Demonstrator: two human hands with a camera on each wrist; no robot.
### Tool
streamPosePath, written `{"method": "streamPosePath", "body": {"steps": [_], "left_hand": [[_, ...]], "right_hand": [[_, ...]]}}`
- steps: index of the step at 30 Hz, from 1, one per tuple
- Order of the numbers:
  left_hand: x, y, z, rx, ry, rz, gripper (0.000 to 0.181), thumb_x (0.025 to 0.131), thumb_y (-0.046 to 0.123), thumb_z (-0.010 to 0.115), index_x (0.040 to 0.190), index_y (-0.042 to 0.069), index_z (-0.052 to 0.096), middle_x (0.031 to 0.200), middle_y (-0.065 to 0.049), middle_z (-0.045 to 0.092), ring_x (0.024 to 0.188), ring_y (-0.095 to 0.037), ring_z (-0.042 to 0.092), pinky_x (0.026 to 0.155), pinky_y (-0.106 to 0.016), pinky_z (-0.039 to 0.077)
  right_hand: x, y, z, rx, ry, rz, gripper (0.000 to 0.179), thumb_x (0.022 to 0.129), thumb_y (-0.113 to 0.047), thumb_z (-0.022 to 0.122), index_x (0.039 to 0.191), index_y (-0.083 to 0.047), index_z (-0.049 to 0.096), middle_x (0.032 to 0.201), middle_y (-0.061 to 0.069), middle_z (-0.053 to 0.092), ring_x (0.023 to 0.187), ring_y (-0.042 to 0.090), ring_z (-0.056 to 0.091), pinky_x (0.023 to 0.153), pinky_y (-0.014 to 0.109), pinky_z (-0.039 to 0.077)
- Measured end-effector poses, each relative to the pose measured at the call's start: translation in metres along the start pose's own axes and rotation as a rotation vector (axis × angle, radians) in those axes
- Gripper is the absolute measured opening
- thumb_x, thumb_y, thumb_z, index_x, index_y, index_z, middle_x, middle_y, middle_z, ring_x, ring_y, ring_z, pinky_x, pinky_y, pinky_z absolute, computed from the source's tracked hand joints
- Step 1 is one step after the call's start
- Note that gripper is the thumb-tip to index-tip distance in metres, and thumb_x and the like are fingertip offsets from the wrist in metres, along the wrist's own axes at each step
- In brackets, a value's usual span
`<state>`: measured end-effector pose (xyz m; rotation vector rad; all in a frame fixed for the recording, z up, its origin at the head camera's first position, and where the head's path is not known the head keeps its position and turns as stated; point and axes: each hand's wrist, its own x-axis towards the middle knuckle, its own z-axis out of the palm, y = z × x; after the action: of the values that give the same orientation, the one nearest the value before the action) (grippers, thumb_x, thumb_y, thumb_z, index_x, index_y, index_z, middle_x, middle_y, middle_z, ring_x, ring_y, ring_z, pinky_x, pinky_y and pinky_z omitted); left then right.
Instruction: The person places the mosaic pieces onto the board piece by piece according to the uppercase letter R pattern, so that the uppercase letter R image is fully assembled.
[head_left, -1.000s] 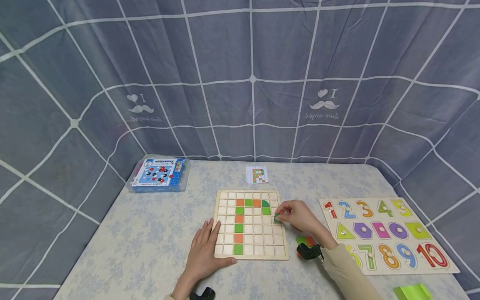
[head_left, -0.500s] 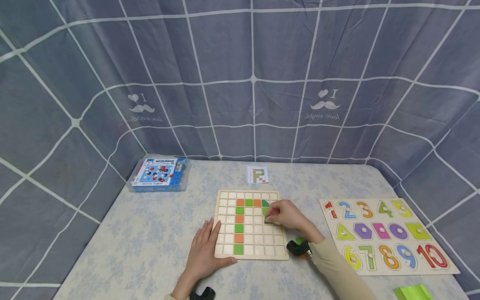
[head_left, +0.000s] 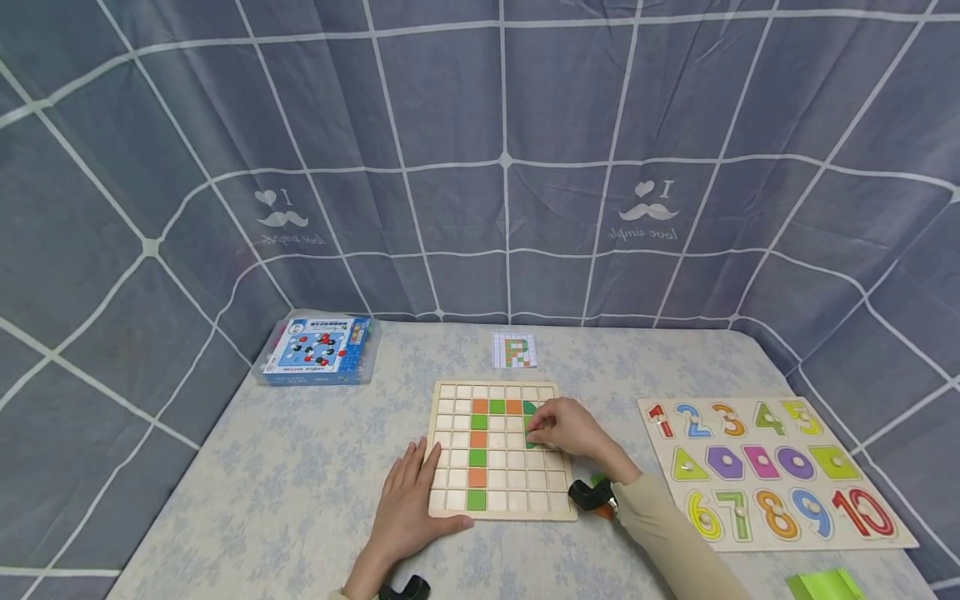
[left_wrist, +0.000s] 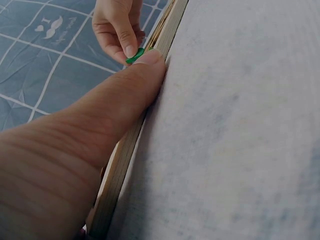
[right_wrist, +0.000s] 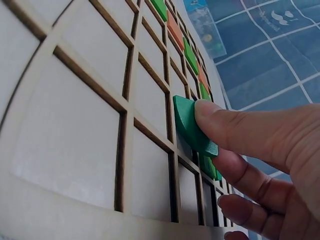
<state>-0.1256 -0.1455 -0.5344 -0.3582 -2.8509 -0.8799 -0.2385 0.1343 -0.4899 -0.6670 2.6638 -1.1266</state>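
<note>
A wooden grid board (head_left: 517, 479) lies on the table, with orange and green square tiles in a left column and a top row. My right hand (head_left: 566, 429) pinches a dark green quarter-circle tile (right_wrist: 192, 127) between thumb and fingers. In the right wrist view the tile is tilted over a cell, just below a green square at the board's right side. My left hand (head_left: 408, 500) rests against the board's lower left corner, fingers spread along the left edge. Its thumb (left_wrist: 135, 75) lies at the near edge. The right hand partly hides the right-hand column.
Behind the board lies a small pattern card (head_left: 514, 350). A number and shape puzzle board (head_left: 750, 492) is on the right, a boxed molecule set (head_left: 318, 350) at back left. Loose tiles (head_left: 603, 510) show under the right wrist, and a lime-green container (head_left: 825, 585) at front right.
My right hand has moved left from the board's right edge, carrying the green quarter-circle tile to the cell below the green square. My left hand has stayed still.
</note>
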Motion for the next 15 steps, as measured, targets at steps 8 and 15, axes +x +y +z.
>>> {"method": "streamPosePath", "body": {"steps": [8, 15], "left_hand": [[0.0004, 0.0003, -0.0004, -0.003, -0.053, -0.044, 0.115, 0.063, 0.072, 0.070, 0.149, 0.006, 0.030, 0.153, -0.019, 0.022, 0.141, -0.034, 0.011, 0.109, -0.052, 0.013], [0.0000, 0.0003, -0.0005, 0.008, -0.022, -0.014, 0.114, 0.064, 0.071, 0.071, 0.148, 0.005, 0.032, 0.151, -0.021, 0.025, 0.140, -0.037, 0.015, 0.108, -0.055, 0.016]], "right_hand": [[-0.0003, 0.0018, 0.0027, -0.063, 0.030, -0.060, 0.009, 0.078, -0.016, 0.079, 0.075, -0.020, 0.072, 0.072, -0.011, 0.057, 0.058, 0.009, 0.048, 0.054, 0.027, 0.041], [-0.0019, 0.0019, 0.0040, -0.165, 0.093, -0.104, 0.016, 0.074, -0.022, 0.083, 0.068, -0.025, 0.068, 0.069, -0.015, 0.054, 0.066, 0.008, 0.047, 0.063, 0.031, 0.042]]}}
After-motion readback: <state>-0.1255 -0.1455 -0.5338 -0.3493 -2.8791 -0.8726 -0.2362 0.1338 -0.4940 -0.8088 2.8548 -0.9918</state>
